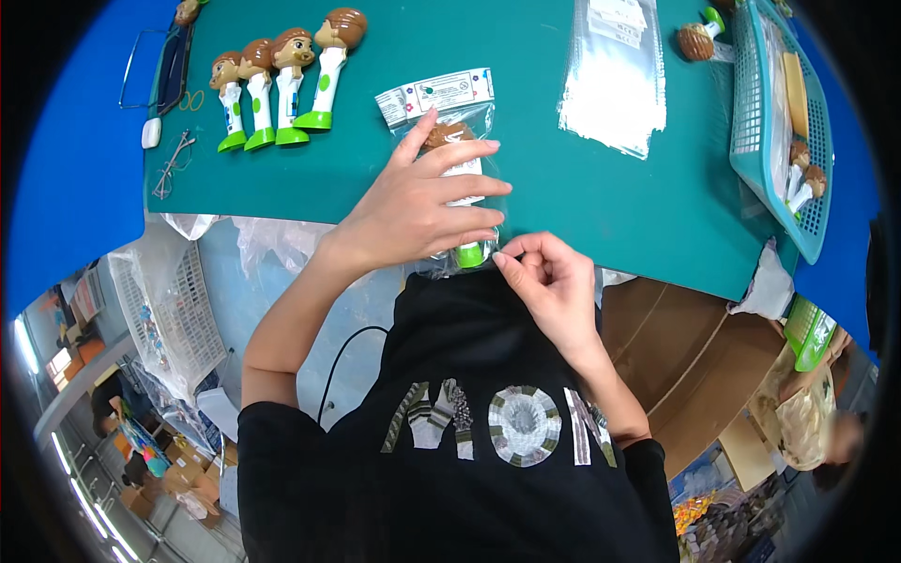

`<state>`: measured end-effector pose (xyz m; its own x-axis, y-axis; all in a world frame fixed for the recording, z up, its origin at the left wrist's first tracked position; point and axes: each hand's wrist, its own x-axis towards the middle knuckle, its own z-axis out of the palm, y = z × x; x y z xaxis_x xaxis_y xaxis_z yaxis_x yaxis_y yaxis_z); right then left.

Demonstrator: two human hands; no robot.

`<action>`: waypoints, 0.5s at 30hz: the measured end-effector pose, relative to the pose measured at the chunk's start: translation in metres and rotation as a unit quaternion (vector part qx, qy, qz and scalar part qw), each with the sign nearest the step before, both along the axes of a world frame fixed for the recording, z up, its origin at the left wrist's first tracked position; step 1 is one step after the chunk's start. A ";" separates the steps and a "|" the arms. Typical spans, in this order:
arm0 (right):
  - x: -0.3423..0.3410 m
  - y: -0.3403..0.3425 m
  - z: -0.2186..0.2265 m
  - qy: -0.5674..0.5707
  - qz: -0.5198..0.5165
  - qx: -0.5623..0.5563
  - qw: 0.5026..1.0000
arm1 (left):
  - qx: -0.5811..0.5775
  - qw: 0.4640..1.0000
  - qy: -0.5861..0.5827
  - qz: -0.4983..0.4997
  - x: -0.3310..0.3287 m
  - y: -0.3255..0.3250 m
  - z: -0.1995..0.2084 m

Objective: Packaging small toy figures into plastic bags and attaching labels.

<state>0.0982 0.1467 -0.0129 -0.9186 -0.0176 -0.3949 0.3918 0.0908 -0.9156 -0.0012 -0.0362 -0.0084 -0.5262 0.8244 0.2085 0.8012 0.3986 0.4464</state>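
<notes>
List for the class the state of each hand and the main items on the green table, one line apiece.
Left hand: fingers spread, over the bagged figurine
Right hand: fingers curled, by the bag's lower end; grip unclear
Bagged figurine: inside clear plastic, partly covered
Four figurines: unbagged, in a row
Clear bags: flat, piled
Blue basket: open-topped, holding figurines

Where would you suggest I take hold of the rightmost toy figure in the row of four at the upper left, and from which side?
I'd probably pinch the rightmost toy figure by its white stem, coming from the right: the stem looks slimmer than the brown head and green base at its ends, and the neighbouring toy figure sits close on its left.
</notes>
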 end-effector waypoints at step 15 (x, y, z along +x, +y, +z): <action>-0.001 0.014 -0.005 0.374 0.179 0.241 0.877 | 0.048 0.998 -0.033 -0.008 -0.017 0.001 -0.012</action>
